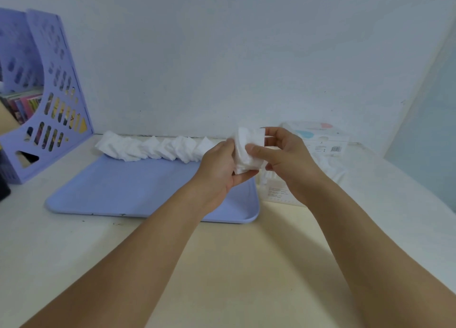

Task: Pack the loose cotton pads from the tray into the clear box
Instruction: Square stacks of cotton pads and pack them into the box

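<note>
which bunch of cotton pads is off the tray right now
The stack of cotton pads held up between the left hand and right hand; the other pads lie along the tray's far edge.

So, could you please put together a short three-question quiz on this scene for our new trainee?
1. True or false: both hands hold the stack of cotton pads.
2. Where do the loose cotton pads lie? A) along the far edge of the tray B) inside the file rack C) on the near table edge
3. On which side of the tray does the clear box stand?

Key: 1. True: the left hand and the right hand both grip it. 2. A. 3. The right.
</note>
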### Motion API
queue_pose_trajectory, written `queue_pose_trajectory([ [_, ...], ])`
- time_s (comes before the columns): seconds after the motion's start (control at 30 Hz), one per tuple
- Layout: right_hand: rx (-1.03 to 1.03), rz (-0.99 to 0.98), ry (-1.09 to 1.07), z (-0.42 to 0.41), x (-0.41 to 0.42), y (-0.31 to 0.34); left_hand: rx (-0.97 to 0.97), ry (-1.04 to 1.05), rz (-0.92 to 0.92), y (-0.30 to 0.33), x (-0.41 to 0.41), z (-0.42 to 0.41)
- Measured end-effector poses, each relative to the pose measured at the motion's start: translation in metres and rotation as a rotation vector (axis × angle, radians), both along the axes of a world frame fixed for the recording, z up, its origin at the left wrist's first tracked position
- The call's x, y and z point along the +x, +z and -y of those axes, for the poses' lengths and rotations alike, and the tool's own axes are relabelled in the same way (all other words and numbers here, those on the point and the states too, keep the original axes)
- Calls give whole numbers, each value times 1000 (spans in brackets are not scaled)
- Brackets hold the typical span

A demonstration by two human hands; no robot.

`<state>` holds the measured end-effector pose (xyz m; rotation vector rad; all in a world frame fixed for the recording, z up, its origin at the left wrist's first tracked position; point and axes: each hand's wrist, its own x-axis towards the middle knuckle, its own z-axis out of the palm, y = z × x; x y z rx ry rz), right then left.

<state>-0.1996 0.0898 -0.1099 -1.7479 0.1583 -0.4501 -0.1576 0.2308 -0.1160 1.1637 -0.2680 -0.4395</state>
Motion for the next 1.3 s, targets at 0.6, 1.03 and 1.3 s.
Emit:
queue_pose_trajectory([
  [0.6, -142, 17, 170, -19, -4, 0, -215, -211, -420, 0, 8, -11],
  [1.03, -593, 144, 267, -21, -7, -9, -342, -355, -542, -5, 8, -13],
  [1.3, -339, 267, 276, -10, -2, -5, -416, -401, -495, -5, 6, -9],
])
